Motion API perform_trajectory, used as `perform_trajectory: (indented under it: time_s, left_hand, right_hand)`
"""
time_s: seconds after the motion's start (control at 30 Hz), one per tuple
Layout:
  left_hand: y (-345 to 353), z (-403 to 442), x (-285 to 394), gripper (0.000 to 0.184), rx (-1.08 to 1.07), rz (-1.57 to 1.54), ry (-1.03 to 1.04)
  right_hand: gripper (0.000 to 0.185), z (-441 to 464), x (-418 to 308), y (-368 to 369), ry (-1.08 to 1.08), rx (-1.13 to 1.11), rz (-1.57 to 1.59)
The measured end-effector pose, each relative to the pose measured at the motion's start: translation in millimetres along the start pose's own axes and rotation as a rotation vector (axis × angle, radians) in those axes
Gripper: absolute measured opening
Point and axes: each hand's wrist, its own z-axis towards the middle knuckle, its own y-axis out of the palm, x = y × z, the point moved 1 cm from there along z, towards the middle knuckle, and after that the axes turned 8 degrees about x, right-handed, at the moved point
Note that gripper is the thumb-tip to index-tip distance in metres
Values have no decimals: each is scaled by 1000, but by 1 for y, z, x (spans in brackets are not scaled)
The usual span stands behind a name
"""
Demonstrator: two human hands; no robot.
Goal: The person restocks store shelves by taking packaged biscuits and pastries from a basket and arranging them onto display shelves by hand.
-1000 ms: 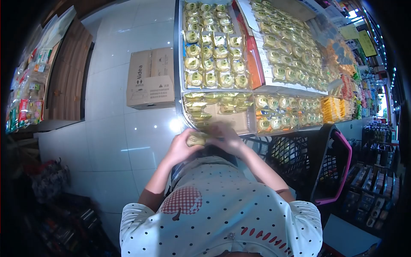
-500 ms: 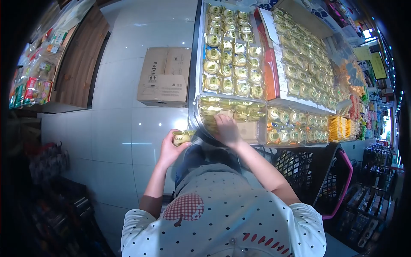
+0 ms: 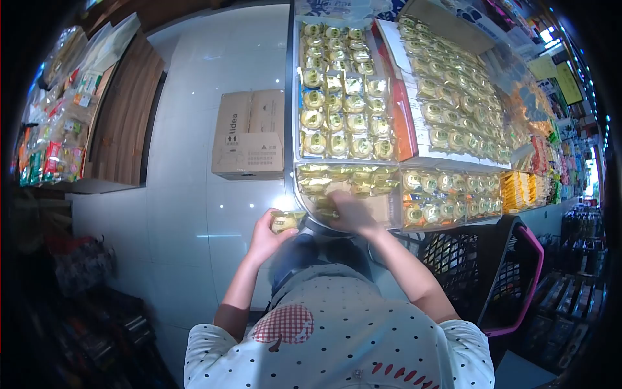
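Note:
My left hand (image 3: 264,236) is closed around a round pastry in a clear and gold wrapper (image 3: 284,223), held over the floor beside the display's rounded corner. My right hand (image 3: 352,214) is inside the front compartment (image 3: 380,209), blurred by motion. At its fingers shows another gold-wrapped pastry (image 3: 324,207), which they appear to grip; the fingertips are partly hidden. A row of wrapped pastries (image 3: 366,179) lies along the back of that compartment, just beyond my right hand.
Behind the compartment stands a tray of wrapped pastries (image 3: 337,120), with a larger boxed batch (image 3: 453,97) to its right. A black shopping basket with a pink rim (image 3: 502,272) is by my right elbow. A cardboard carton (image 3: 249,136) sits on the floor at left.
The view has shifted slightly. My right hand has drawn back from the pastry row toward me, with a wrapped pastry at its fingers. My left hand still holds its pastry.

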Motion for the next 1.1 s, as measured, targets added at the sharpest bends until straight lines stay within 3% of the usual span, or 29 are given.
perform_trajectory:
  time_s: [0.03,0.1,0.17,0.23,0.3,0.4,0.57,0.63,0.67,0.77,0.87,1.03,1.1]
  left_hand:
    - [3,2,-3,37,-15,8,10]
    - [11,5,-5,38,-21,-283,-104]
    - [18,5,-1,38,-66,-310,-161]
    - [30,8,5,37,-168,-598,-283]
    - [50,13,12,46,-271,-679,-289]
    - [90,18,34,67,-513,-884,-331]
    - [160,13,69,69,-756,-882,-485]
    - [191,5,103,68,-768,-794,-386]
    - [208,-2,118,70,-778,-786,-368]
    - [252,-19,141,66,-892,-743,-325]
    - [294,-32,161,59,-1071,-713,-336]
    - [370,-70,215,64,-1110,-695,-235]
    - [387,-57,210,63,-1125,-673,-180]
  right_hand:
    - [60,-5,1,-7,9,17,2]
    - [61,-20,9,-20,74,47,129]
    - [65,-37,18,-26,231,61,220]
    - [69,-56,23,-37,375,212,545]
    - [68,-74,30,-45,417,283,545]
    - [61,-102,30,-61,389,321,1235]
    - [65,-157,38,-91,502,457,1255]
    - [72,-184,30,-117,431,620,959]
    - [80,-198,24,-134,509,632,761]
    - [88,-238,20,-168,537,792,718]
    - [73,-282,31,-189,526,982,863]
    - [70,-379,43,-263,421,1299,976]
    - [64,-422,61,-294,503,1392,776]
